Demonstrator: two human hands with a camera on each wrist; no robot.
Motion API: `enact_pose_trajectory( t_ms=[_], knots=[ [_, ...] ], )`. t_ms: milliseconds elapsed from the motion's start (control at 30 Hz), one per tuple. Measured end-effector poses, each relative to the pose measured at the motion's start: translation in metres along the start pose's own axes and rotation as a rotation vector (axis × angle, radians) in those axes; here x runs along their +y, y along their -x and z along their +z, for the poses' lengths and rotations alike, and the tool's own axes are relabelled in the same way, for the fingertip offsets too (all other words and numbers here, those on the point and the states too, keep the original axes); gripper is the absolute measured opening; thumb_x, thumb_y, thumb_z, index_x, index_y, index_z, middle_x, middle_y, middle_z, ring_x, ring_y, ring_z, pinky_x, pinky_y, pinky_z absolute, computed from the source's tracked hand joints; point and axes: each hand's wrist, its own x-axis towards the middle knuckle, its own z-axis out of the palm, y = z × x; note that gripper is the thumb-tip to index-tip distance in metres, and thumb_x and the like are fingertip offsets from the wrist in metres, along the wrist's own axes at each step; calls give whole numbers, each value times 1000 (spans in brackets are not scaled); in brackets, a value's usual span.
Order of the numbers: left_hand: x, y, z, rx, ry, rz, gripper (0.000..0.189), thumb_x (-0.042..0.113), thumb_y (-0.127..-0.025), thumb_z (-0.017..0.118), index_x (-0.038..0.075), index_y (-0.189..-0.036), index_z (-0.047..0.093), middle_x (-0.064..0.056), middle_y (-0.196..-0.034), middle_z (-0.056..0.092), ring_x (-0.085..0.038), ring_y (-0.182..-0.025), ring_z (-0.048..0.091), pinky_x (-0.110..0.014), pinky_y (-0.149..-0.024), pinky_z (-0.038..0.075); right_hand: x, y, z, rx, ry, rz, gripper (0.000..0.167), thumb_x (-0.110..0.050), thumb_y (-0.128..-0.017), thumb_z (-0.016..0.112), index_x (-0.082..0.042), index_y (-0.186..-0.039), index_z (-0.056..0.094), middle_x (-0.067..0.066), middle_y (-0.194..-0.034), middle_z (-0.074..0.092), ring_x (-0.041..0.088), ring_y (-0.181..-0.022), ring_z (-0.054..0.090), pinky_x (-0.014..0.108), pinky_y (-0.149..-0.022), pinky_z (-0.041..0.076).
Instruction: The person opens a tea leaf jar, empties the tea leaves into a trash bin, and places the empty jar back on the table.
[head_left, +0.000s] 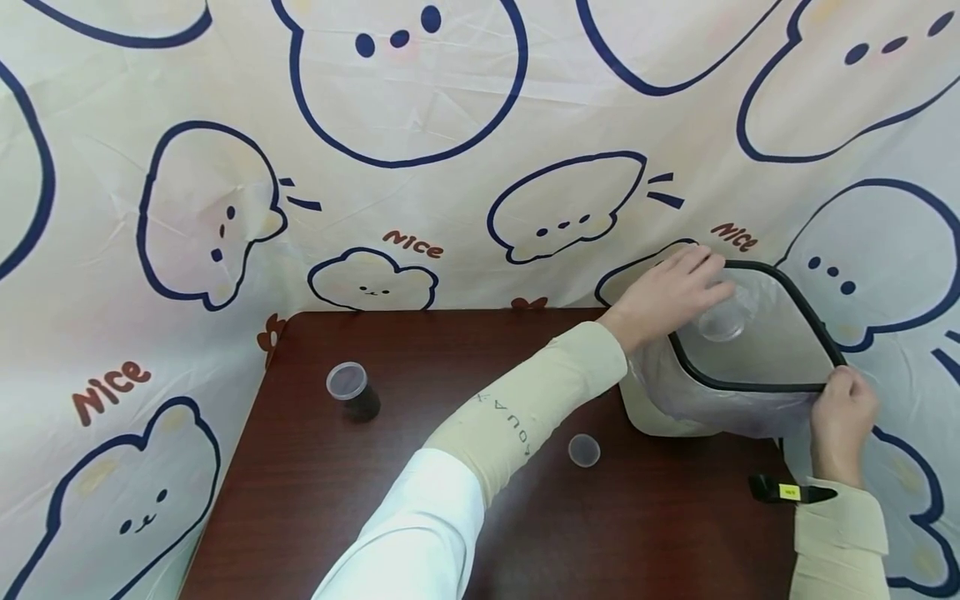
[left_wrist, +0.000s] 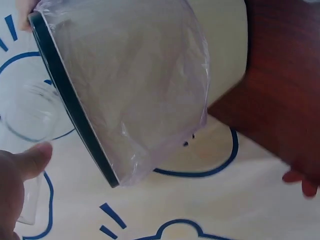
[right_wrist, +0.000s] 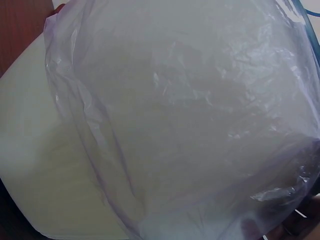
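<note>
A cream trash bin (head_left: 660, 412) with a black rim (head_left: 808, 312) stands tilted at the table's right end. A translucent plastic bag (head_left: 720, 404) lines it and hangs over its outside. At the bin's mouth, my left hand (head_left: 670, 296) holds a clear plastic cup (head_left: 722, 323). In the left wrist view, the thumb (left_wrist: 32, 160) lies against the cup (left_wrist: 32, 112), whose far side is partly out of frame. My right hand (head_left: 845, 417) grips the bin's near right corner at the rim. The bag (right_wrist: 190, 100) fills most of the right wrist view.
On the left of the dark wooden table (head_left: 450, 375) stands a small plastic cup (head_left: 360, 400) with something dark inside. A small translucent round disc (head_left: 584, 450) lies near the left forearm. Behind the table hangs a patterned cloth (head_left: 450, 208).
</note>
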Motion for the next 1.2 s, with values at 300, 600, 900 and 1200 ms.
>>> enact_pose_trajectory(
  t_ms=[300, 600, 900, 1200],
  knots=[
    [2, 0, 0, 11, -3, -29, 45, 1, -109, 33, 20, -146, 50, -8, -148, 47, -26, -140, 39, -37, -122, 20, 1, 2, 1, 1, 19, -6, 38, -23, -106, 34, -11, -70, 42, -5, -63, 36, 13, -56, 32, 28, -47, 24],
    [-1, 3, 1, -32, -33, -63, 45, 3, -109, 34, 22, -148, 47, -6, -146, 47, -24, -137, 41, -34, -120, 24, 2, 3, 2, -8, -4, 1, 38, -24, -107, 34, -11, -73, 44, -5, -66, 36, 13, -58, 33, 27, -48, 24],
    [-4, 3, 1, -62, -18, -66, 43, 6, -110, 37, 20, -151, 43, -5, -149, 45, -22, -137, 40, -33, -120, 25, 0, 3, 1, -4, -9, 9, 39, -23, -106, 35, -11, -71, 43, -5, -64, 36, 13, -57, 32, 28, -47, 24],
    [-2, 2, 2, -43, -11, -75, 40, 11, -110, 37, 19, -149, 44, -2, -146, 48, -21, -134, 42, -31, -119, 26, -1, 3, 2, 5, -7, -11, 39, -22, -106, 35, -10, -69, 42, -5, -63, 35, 13, -55, 32, 28, -46, 23]
  ],
)
